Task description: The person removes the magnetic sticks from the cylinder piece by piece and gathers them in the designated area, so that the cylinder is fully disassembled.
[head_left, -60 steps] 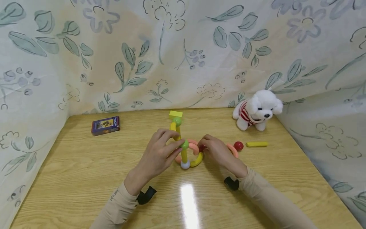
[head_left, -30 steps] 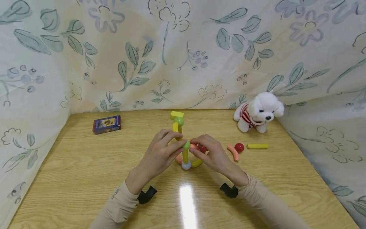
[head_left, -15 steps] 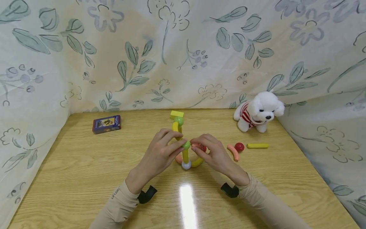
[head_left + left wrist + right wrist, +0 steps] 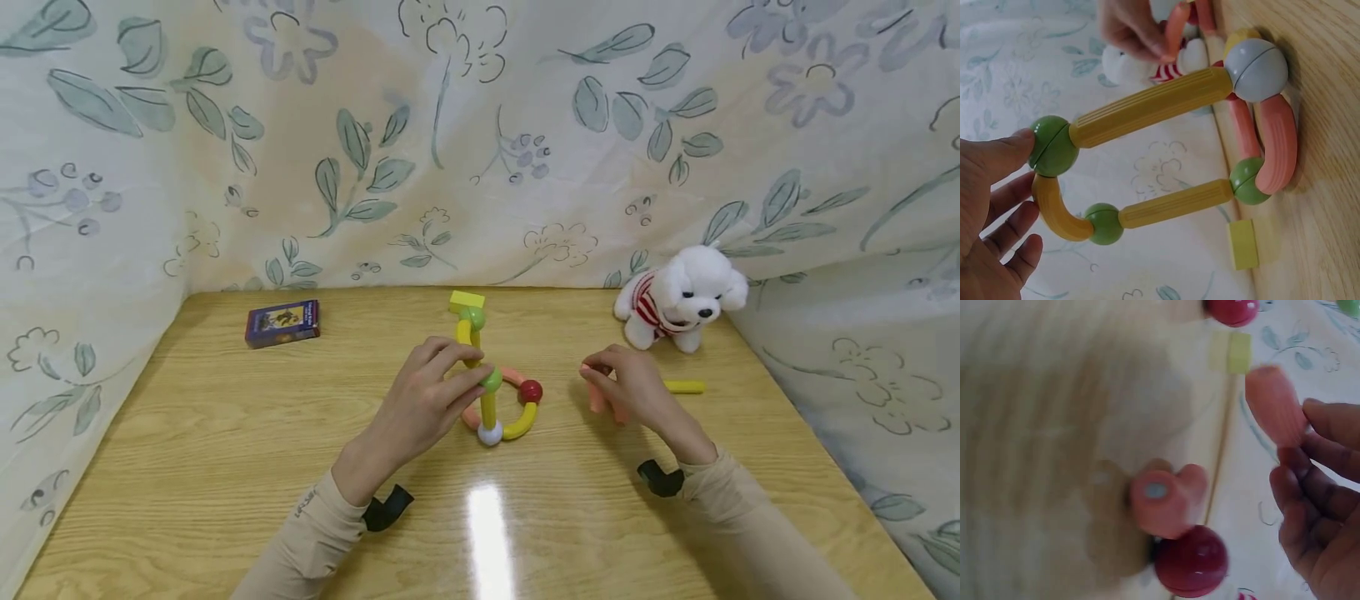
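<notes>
Now, just left of centre, the left hand (image 4: 423,392) pinches the green ball (image 4: 492,380); light pressure should steady the yellow rod (image 4: 488,411) beneath. Right of centre, the right hand (image 4: 637,385), fingers nearly closed, pinches a pink stick (image 4: 1272,403), possibly curved but blurred, best aligned end-on before contact.

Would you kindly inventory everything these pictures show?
Balls: six; three green, two red, one grey; one red loose right, others joined centrally
Curves: six; two yellow, four salmon; four joined, one held, one loose right
Straight rods: three, yellow; two joined, one loose right
Block: one, yellow, back centre
Box: one, dark blue, back left
Plush dog: one, white, back right
Table: one, wood-toned, underneath
Floral cloth: count unclear, cream, behind
Sleeves: two, beige, forearms
Wrist pieces: two, black, one per wrist
Left hand: one, bare, pinching green ball
Right hand: one, bare, holding salmon curve
</notes>
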Motion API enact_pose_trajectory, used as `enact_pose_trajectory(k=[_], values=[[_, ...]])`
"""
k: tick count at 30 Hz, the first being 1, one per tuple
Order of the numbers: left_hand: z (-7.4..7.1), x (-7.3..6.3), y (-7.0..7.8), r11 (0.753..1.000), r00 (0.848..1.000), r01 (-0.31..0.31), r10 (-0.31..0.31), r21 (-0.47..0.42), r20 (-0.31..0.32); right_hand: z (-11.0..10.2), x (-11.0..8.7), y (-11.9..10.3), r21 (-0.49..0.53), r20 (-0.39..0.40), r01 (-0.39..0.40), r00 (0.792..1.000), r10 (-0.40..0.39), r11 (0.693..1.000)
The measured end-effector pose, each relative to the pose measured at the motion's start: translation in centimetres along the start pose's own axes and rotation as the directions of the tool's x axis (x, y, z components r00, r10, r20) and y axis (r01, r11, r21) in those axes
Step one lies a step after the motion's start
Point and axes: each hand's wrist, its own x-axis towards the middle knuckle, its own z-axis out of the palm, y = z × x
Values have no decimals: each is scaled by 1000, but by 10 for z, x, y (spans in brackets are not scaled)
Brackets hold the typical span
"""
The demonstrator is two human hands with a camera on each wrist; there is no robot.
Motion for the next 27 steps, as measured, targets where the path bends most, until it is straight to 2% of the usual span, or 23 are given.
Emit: enact_pose_trajectory(k=[4, 8, 11, 16, 18, 20, 24, 27], values=[[0, 0, 0, 1000, 1000, 5, -5, 3, 0, 11, 0, 7, -74, 23, 29, 999, -27, 997], [1, -2, 0, 1000, 1000, 3, -2, 7, -4, 19, -1, 8, -127, 1, 36, 999, -37, 991], [1, -1, 1, 1000, 1000, 0, 0, 11, 3, 23, -2, 7, -151, 3, 10, 1000, -10, 989], [1, -1, 2, 1000, 1000, 9, -9, 8, 19, 24, -3, 6, -180, 58, -45, 997, 57, 983], [1, -1, 2, 1000, 1000, 14, -14, 7, 23, 24, -3, 6, -186, 69, -50, 996, 63, 981], [1, 0, 2, 1000, 999, 16, -16, 8, 29, 24, -3, 5, -184, 48, -42, 998, 51, 982], [1, 0, 2, 1000, 999, 11, -11, 10, 30, 23, -1, -10, -64, -6, 16, 1000, -17, 998], [1, 1, 2, 1000, 1000, 6, -6, 17, 20, 22, 8, -31, 92, 17, 68, 997, -70, 993]])
